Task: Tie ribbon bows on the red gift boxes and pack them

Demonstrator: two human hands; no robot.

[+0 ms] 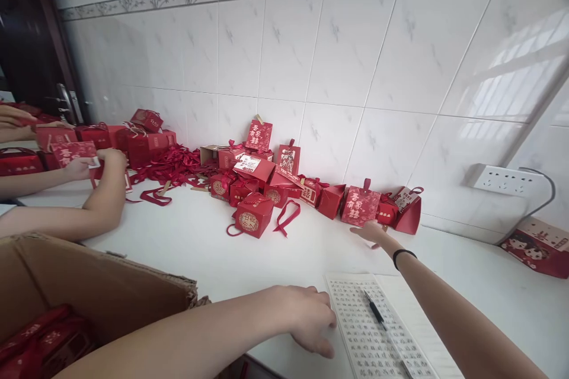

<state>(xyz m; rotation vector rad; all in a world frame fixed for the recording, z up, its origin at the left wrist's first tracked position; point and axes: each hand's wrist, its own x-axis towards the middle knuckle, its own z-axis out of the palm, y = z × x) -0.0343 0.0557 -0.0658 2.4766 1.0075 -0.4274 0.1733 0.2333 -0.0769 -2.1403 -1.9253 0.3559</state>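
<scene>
My left hand [311, 318] hovers at the left edge of a handwritten notebook [355, 320], its fingers loosely bent and apart, with nothing in them. My right hand [372, 233] reaches forward with its fingers stretched out, just in front of a red gift box [359, 205] with pale lettering and a ribbon loop on top. Whether the fingertips touch that box I cannot tell. Beside it on the right are a small red box [387, 211] and a tilted red box [408, 211]. A black pen [376, 311] lies across the notebook's written page.
Several red boxes [253, 216] and a heap of red ribbons [178, 163] lie along the tiled wall. An open cardboard carton [146, 275] stands at the lower left. Another person's hands [80, 169] handle a box at far left. A power strip [507, 180] is on the right wall.
</scene>
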